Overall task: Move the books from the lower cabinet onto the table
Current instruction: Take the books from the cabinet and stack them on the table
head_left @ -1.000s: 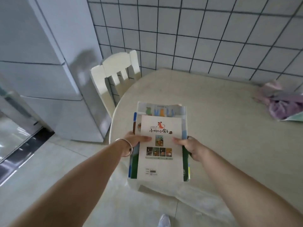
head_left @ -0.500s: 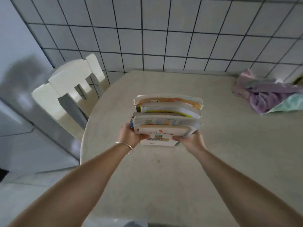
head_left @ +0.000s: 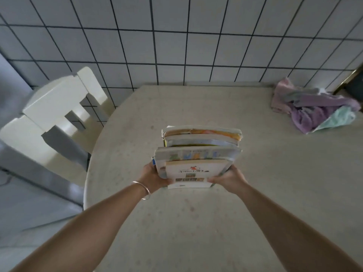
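From the head view, I have the stack of books clamped between both hands, one at each near corner, because a pile this loose needs pressure from both sides or the middle ones would slide out. My left hand holds the stack's left edge, thumb lying over the top cover; my right hand grips the right edge the same way. Both grips are narrow and full of books, not open.

The stack reaches away from me over the desk, so most of its weight sits beyond my fingers rather than between them; that is why I judge my wrists are kept low and close in. The top book, a pale cover with small pictures, sits nearest me and overhangs the larger ones under it. Whether the far end already touches the desk I cannot tell.

A crumpled purple cloth lies well apart at the far right; a white chair stands at the left.
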